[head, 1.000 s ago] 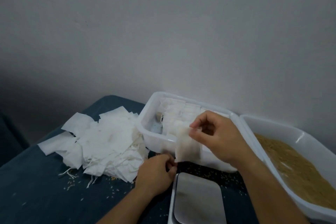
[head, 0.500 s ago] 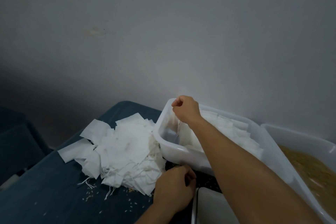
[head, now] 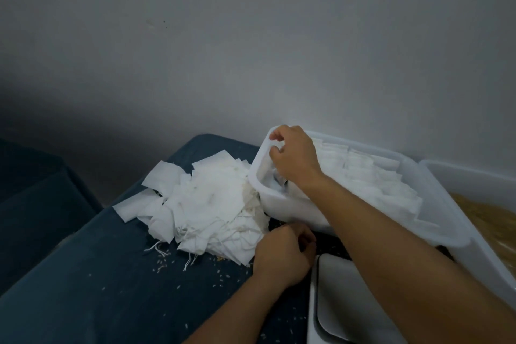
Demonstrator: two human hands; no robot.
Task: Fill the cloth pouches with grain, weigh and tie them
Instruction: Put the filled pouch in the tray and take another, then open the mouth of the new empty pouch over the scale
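Observation:
My right hand reaches over the left end of the white plastic tub. Its fingers are curled and pinch the top of a white cloth pouch that hangs inside the tub wall. Rows of filled white pouches lie packed in the tub. A loose pile of empty white pouches with drawstrings lies on the dark blue table, left of the tub. My left hand rests on the table in front of the tub with its fingers curled under, and nothing shows in it.
A second white tub holding tan grain stands at the right against the wall. A white scale with a grey platform sits at the near edge under my right forearm. Loose grains are scattered on the table.
My right hand carried the pouch from above the scale to the tub's left end and lowered it inside. The left hand stayed on the table, and the view shifted left.

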